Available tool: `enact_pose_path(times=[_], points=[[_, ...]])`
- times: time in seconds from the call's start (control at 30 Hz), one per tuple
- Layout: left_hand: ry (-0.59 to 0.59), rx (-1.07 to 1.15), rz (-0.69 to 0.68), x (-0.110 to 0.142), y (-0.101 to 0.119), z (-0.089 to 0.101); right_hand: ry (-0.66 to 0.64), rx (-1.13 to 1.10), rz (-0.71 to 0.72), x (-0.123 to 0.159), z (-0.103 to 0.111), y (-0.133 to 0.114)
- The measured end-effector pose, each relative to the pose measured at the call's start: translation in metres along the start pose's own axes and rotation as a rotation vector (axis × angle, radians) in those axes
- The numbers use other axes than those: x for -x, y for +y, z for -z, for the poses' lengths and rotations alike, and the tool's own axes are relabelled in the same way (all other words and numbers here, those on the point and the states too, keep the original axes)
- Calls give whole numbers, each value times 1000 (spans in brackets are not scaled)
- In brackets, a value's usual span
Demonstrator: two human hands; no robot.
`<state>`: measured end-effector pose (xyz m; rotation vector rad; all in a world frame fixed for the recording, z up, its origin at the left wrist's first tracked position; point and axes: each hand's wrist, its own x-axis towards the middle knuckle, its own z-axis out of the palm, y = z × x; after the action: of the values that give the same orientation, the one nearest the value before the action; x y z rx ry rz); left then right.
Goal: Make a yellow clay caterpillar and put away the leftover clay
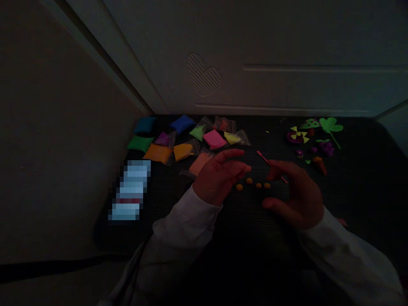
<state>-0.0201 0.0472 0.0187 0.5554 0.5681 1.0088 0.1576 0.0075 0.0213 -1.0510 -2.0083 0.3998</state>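
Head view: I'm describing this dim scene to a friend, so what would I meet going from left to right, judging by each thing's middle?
Pixelated bright rectangle → blue packet → left hand → small yellow-brown balls → right hand → green clover-shaped piece.

Cannot read the lit panel (130,187) at the left, blurred into coarse blocks. Cannot see the middle of the pink stick (263,157), hidden behind fingers of the right hand (299,195) (gripped or merely lying behind, impossible to tell). Cannot trace the whole peach packet (200,163), partly covered by the left hand (215,178). Cannot make out surface detail on the ochre balls (249,181), nor identify the pale scrap (267,131), too small. Cannot name the pinkish thing (343,222), mostly hidden by the right sleeve (347,250), itself cut off below.
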Motion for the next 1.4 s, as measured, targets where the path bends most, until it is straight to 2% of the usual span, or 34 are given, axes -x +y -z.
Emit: enact_pose_path(times=[0.13, 0.43, 0.63, 1.27, 1.4], points=[[23, 5, 9, -1, -1, 0, -3, -13, -3, -1, 1, 0], [-8, 9, -6, -1, -4, 1, 8, 6, -7, 0, 0, -1], [33, 5, 33, 0, -1, -2, 7, 12, 5, 0, 0, 0], [21, -1, -18, 0, -4, -2, 0, 55, 11, -2, 1, -2], [22, 10, 4, 0, -4, -2, 6, 57, 15, -2, 1, -1]])
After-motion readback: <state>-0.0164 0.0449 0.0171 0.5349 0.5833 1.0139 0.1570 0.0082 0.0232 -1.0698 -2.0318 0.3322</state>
